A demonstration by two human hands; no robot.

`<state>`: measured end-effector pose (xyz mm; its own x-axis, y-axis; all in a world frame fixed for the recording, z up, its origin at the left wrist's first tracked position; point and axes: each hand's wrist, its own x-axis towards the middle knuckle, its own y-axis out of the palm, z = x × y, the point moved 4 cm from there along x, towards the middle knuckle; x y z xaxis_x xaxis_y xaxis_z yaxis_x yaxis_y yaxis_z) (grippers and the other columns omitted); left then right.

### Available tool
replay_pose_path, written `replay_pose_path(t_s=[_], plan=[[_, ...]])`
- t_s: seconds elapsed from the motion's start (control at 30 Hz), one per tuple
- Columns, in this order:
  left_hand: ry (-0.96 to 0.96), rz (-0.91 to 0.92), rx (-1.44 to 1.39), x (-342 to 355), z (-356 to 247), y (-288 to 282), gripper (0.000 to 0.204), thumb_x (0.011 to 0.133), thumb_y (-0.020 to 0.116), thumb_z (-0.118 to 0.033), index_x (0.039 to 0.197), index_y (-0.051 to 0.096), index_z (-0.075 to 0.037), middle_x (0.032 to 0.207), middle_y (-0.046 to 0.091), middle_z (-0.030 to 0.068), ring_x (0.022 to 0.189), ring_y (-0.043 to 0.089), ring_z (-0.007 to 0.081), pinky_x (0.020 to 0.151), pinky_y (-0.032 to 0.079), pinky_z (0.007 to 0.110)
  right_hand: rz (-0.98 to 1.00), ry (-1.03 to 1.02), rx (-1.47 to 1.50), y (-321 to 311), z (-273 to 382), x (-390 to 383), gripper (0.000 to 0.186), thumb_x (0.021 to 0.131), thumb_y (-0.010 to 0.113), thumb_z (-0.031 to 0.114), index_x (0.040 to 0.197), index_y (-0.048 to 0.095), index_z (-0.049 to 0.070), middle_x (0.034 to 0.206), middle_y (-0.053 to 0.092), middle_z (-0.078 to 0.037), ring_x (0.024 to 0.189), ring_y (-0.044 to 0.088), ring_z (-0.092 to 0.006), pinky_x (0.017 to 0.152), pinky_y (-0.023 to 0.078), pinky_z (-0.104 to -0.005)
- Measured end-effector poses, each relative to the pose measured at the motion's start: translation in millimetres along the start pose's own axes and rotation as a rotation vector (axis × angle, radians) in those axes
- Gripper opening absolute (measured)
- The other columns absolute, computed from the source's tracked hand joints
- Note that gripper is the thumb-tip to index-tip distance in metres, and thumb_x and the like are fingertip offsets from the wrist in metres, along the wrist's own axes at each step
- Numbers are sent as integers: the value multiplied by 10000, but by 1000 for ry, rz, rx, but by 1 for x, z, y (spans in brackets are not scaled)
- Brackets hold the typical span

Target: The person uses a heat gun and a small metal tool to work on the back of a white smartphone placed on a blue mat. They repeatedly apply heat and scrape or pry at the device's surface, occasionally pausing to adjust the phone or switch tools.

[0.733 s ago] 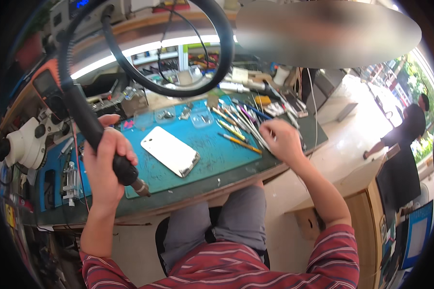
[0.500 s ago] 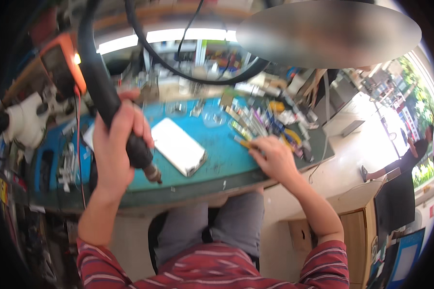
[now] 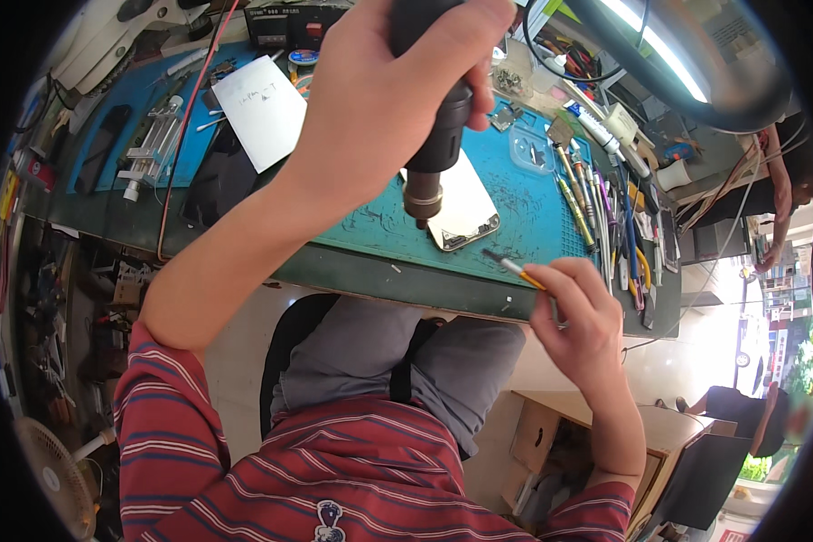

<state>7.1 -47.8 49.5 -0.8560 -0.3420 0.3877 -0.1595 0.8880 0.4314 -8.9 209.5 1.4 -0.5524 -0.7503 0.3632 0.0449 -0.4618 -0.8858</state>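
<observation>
My left hand (image 3: 370, 108) is wrapped round the black handle of a hot air gun (image 3: 443, 140). Its metal nozzle points down over a white phone (image 3: 468, 203) and hides part of it. The phone lies on the blue work mat (image 3: 370, 226), with small dark parts exposed at its near end. Between the fingers and thumb of my right hand (image 3: 583, 312) is a thin yellow-handled tool (image 3: 513, 267) with a silver collar and a dark tip. That tip is just right of the phone's near end, apart from it; its exact kind is unclear.
Pens, tweezers and pliers (image 3: 637, 262) crowd the right side. Behind the phone stands a clear parts box (image 3: 530, 149). Leftward lie a white sheet (image 3: 264, 113), a dark glossy panel (image 3: 226, 172) and a metal clamp (image 3: 158, 144). A red wire (image 3: 185, 144) crosses there. Another person's arm (image 3: 777, 199) shows far right.
The hot air gun has moved right, over the phone. My right hand has brought the yellow tool from beside the pens nearer the phone's near end. The view has shifted too.
</observation>
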Motion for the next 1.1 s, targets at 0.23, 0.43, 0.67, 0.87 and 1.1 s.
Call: replay_pose_path(t_s=[0.23,0.43,0.67,0.87,1.1], plan=[[36,13,2,15,28,3,317,1056,622,-244,1244,561,4,779,579,33,669,601,123,609,528,304,-11,-142,-65,13,4,13,415,764,729,-38,1160,740,85,954,646,-35,676,632,-174,564,494,-314],[-5,4,-55,16,36,1,333,1062,611,-260,1255,557,6,767,569,28,662,598,126,605,532,303,17,-168,-26,21,-1,19,393,772,736,-5,1154,745,88,947,651,-27,679,638,-179,575,506,-318],[-75,-49,-99,13,27,4,347,1059,613,-270,1270,561,1,760,566,36,650,593,139,601,532,309,25,-170,7,23,-1,28,380,761,729,-59,1113,764,81,910,660,-42,655,633,-184,555,496,-317],[-129,-103,-135,10,21,10,375,1055,616,-304,1276,573,-3,761,572,46,643,601,154,597,533,315,29,-166,30,23,-4,31,394,752,728,-88,1104,775,81,906,667,-49,638,624,-179,541,485,-314],[-127,-69,-159,11,26,5,387,1058,610,-309,1290,581,0,756,572,44,640,608,159,593,536,314,51,-164,18,26,-6,28,379,743,753,24,1116,749,90,937,646,-18,694,642,-185,576,498,-322]])
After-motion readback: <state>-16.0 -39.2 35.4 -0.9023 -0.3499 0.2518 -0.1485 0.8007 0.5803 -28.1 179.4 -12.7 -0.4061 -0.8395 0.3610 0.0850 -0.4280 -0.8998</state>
